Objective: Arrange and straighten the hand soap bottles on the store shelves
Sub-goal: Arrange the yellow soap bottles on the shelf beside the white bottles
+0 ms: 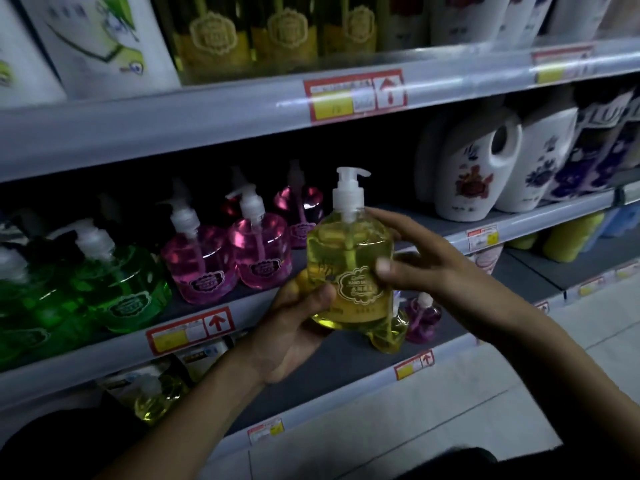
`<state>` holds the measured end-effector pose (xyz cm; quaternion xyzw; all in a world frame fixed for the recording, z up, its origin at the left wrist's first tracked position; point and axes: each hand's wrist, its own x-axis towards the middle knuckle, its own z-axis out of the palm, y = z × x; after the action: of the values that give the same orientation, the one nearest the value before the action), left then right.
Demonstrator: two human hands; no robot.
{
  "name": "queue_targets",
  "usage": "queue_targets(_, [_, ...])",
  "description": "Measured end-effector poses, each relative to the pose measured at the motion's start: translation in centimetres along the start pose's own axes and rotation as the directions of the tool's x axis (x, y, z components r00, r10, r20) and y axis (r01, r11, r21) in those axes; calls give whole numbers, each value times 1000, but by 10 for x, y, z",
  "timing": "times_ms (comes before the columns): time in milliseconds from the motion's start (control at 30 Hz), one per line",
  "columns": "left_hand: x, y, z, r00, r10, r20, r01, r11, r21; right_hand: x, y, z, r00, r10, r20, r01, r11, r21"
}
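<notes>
A yellow hand soap bottle (349,258) with a white pump is held upright in front of the middle shelf (114,348). My left hand (294,323) grips it from below at its base. My right hand (415,258) wraps its right side, thumb on the label. On the shelf stand pink soap bottles (259,251) in the centre and green soap bottles (117,282) at the left. A small purple bottle (422,317) sits on the lower shelf, behind the yellow one.
Large white floral detergent jugs (485,168) stand right of the pink bottles. The upper shelf (207,112) carries tall white and yellow bottles. Another yellow soap bottle (156,396) sits on the lower shelf at left. Pale floor tiles (415,410) lie below.
</notes>
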<state>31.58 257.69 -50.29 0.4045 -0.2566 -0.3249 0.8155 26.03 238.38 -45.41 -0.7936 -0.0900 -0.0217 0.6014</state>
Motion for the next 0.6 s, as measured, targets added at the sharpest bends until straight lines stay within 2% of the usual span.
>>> queue_targets(67, [3, 8, 5, 999, 38, 20, -38, 998, 43, -2, -1, -3, 999, -29, 24, 28, 999, 16])
queue_targets(133, [5, 16, 9, 996, 83, -24, -79, 989, 125, 1, -2, -1, 992, -112, -57, 115, 992, 53])
queue_targets(233, [9, 45, 21, 974, 204, -94, -157, 917, 367, 14, -15, 3, 947, -262, -188, 283, 954, 97])
queue_targets(300, [11, 75, 34, 931, 355, -87, -244, 781, 575, 25, -29, 6, 903, -355, -244, 395, 907, 144])
queue_targets(400, [14, 124, 54, 849, 528, 24, -337, 506, 794, 49, -60, 13, 819, -477, -318, 545, 821, 170])
queue_targets(500, [14, 163, 64, 739, 667, 94, -286, 184, 941, 82, -96, 18, 741, -573, -350, 637, 764, 100])
queue_targets(533, [15, 174, 65, 708, 695, 120, -264, 104, 959, 91, -107, 19, 721, -602, -344, 659, 748, 72])
queue_targets(600, [19, 191, 68, 673, 728, 131, -229, 36, 973, 108, -121, 22, 677, -661, -322, 707, 706, 38])
